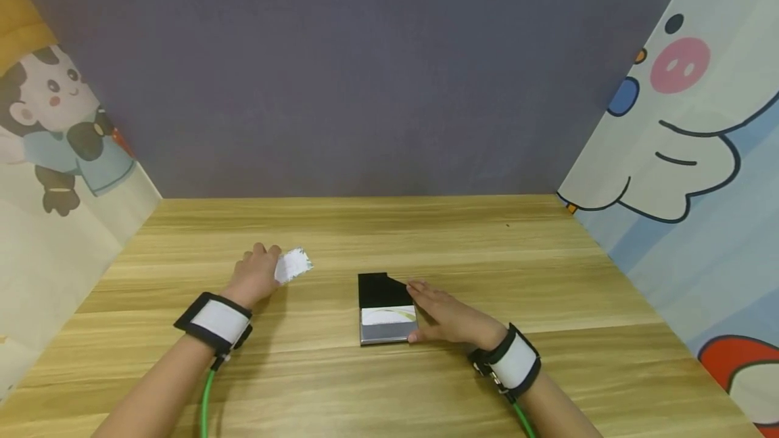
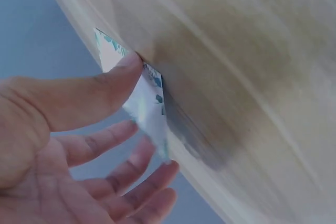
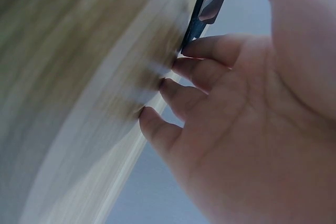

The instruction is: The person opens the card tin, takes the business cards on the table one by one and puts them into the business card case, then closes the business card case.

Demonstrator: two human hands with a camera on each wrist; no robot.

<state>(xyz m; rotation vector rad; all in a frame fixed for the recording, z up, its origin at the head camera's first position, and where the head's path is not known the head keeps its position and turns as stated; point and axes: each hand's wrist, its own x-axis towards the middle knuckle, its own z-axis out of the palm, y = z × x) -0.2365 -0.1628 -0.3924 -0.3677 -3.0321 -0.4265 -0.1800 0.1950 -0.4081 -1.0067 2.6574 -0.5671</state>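
My left hand (image 1: 254,276) pinches a white card (image 1: 293,265) with a blue-green leafy border, thumb on one face and fingers behind it. The card is tilted, close over the tabletop in the left wrist view. Right of it lies an opened business card case (image 1: 387,332), with a black lid lining folded back and a silvery front. Inside the case, a white card (image 1: 387,315) with yellow-green curves shows. My right hand (image 1: 447,316) rests along the case's right side, thumb by the near corner and fingertips by the lid, several of them down on the table.
The wood-grain table (image 1: 487,242) runs back to a dark grey panel (image 1: 365,73). Cartoon-printed walls stand at left and right. A green cable (image 1: 205,401) trails from the left wrist strap (image 1: 216,321), and another from the right wrist strap (image 1: 511,360).
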